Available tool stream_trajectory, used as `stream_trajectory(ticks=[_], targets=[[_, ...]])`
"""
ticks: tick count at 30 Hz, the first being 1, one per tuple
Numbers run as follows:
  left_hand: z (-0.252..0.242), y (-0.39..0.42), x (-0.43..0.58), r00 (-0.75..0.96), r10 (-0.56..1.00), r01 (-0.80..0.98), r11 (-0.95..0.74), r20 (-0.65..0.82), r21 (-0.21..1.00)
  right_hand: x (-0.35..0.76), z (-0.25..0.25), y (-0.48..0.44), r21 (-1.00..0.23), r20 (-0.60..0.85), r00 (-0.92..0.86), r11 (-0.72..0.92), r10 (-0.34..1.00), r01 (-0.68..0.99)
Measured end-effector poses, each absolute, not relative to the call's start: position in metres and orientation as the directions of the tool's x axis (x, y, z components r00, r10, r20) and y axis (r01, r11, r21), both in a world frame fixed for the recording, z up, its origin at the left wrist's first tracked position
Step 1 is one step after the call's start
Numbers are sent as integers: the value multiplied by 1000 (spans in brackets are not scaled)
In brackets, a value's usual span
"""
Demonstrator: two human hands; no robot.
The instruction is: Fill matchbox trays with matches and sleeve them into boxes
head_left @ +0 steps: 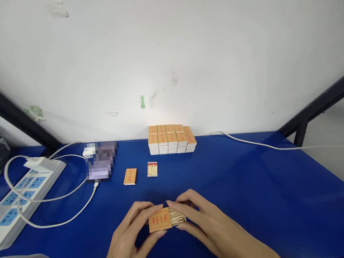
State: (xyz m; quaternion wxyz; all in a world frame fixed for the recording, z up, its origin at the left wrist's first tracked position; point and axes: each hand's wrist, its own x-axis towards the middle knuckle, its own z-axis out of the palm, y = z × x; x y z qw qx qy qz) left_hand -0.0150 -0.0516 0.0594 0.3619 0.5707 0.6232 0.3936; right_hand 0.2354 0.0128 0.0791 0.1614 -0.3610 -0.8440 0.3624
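Between my hands is a matchbox, its orange sleeve (159,220) printed with red characters and its tray of matches (177,217) partly out on the right. My left hand (131,235) pinches the sleeve by its long edges, thumb below and fingers above. With fingertips on its upper and lower edges, my right hand (207,225) grips the tray. The match heads are hidden. Beyond my hands lie an orange matchbox cover (130,176) and, to its right, an open tray of red-headed matches (152,169).
Stacked matchboxes (172,139) stand against the white wall at the back of the blue table (254,194). To the left are a white power strip (25,200), looping white cables (74,220) and a pixelated phone-like device (101,162). Another cable (259,146) runs off right.
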Motion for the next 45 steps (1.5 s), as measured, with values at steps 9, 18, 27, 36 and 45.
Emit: stream_trajectory(ticks=[9, 18, 27, 36, 45], targets=[[49, -45, -7, -205, 956, -247, 156, -209, 956, 227, 75, 2, -784, 227, -581, 501, 781, 367], [41, -47, 23, -39, 906, -728, 263, -421, 633, 208, 71, -5, -818, 410, -449, 538, 794, 204], [45, -51, 29, 143, 916, -804, 328, -374, 495, 210, 69, 2, -939, 182, -376, 274, 908, 207], [42, -51, 27, 169, 912, -780, 356, -374, 514, 223, 76, 9, -948, 198, -485, 292, 852, 126], [43, -50, 33, 85, 934, -667, 312, -347, 676, 254, 87, 54, -881, 230, -446, 379, 865, 282]])
